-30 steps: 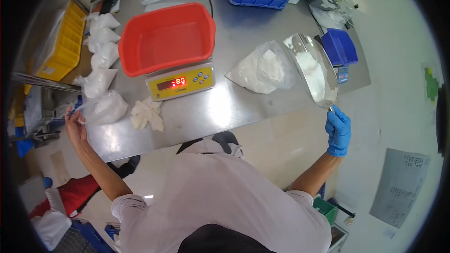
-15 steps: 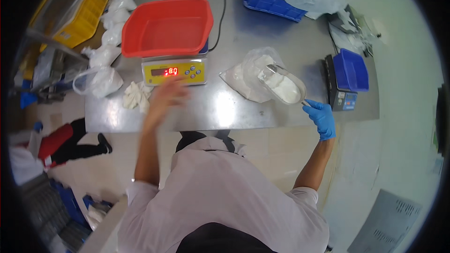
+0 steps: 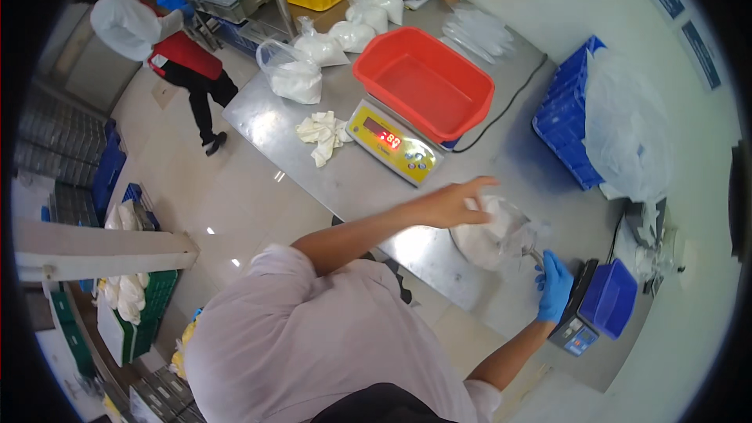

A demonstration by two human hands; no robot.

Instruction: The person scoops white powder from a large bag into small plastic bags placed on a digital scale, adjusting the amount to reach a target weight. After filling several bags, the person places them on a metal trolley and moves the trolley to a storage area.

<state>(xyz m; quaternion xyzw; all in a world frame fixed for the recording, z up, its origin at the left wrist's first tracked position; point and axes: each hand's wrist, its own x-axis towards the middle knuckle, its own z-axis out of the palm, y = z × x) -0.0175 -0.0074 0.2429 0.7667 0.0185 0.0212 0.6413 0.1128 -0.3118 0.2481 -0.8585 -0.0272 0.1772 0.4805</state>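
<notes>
My bare left hand (image 3: 458, 202) reaches across, fingers outstretched and apart, over the near side of a clear plastic bag (image 3: 479, 241) of white powder; whether it touches the bag cannot be made out. My right hand (image 3: 554, 286), in a blue glove, is closed round the handle of a metal scoop (image 3: 535, 255). The scoop's bowl is mostly hidden by blurred clear plastic at the bag's mouth. Left of the bag, a red plastic tub (image 3: 423, 82) rests on a yellow-fronted digital scale (image 3: 392, 143) with a lit red display.
Several filled powder bags (image 3: 296, 78) line the steel table's left side, near a crumpled cloth (image 3: 323, 137). A blue crate (image 3: 568, 113) with plastic bags stands at the back. At right, a blue tray (image 3: 609, 298) sits on a black scale (image 3: 576, 335). Another person (image 3: 188, 59) stands at far left.
My view has turned. My left hand has moved from before the yellow scale to above the powder bag. The scoop's powder-filled bowl, plainly visible before, is now largely hidden at the bag.
</notes>
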